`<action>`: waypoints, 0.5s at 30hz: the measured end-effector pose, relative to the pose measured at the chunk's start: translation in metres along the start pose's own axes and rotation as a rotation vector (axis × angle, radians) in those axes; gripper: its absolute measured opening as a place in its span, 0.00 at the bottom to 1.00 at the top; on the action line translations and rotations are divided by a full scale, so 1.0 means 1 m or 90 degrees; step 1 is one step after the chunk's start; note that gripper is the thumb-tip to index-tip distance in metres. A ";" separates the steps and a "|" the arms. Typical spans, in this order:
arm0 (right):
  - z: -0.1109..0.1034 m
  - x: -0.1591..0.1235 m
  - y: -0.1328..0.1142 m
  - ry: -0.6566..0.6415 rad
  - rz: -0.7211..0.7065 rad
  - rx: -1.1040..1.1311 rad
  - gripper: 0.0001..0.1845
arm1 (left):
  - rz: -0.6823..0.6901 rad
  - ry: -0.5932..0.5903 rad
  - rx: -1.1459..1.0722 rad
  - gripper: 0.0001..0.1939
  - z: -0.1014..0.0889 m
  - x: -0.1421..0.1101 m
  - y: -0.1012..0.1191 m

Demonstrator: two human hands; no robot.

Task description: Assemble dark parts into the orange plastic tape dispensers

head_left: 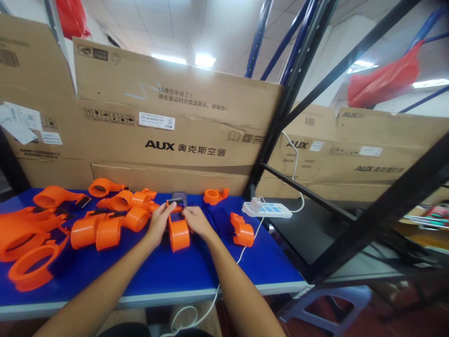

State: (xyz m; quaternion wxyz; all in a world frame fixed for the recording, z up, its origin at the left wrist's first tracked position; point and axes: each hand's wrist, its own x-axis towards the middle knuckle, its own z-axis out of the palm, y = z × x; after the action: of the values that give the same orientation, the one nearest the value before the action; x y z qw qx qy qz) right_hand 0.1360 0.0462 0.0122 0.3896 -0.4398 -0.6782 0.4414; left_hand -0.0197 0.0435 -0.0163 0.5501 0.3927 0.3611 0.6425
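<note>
Orange dispenser (180, 235): held well left of the white power strip (279, 211); contact with the blue tabletop (147, 269) below impossible to tell.
Left hand (159, 225): on the side farther from the power strip, thumb and fingers pinching the dispenser's far, narrow end, just beside a dark strip (175, 201).
Right hand (197, 221): on the power-strip side, fingers curled in close to the same narrow end; exact grip hidden, cannot tell.
Long axis: running roughly away from the camera, ring end near, narrow end between both hands, passing left of the power strip.
Nearer hand: both alike near the narrow end.
</note>
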 end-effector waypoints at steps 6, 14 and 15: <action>-0.001 0.001 -0.001 0.016 -0.054 -0.030 0.12 | 0.013 0.008 -0.014 0.28 -0.001 -0.001 -0.002; 0.000 0.005 0.002 0.045 -0.079 -0.048 0.13 | 0.015 0.022 -0.021 0.28 -0.001 0.001 -0.002; 0.000 0.006 0.003 0.049 -0.078 -0.048 0.14 | 0.019 0.025 -0.019 0.28 -0.001 0.001 -0.002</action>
State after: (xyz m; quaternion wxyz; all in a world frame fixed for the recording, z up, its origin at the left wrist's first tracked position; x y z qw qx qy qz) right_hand 0.1350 0.0522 0.0105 0.4250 -0.4283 -0.7045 0.3737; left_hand -0.0201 0.0451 -0.0189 0.5391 0.3773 0.3566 0.6632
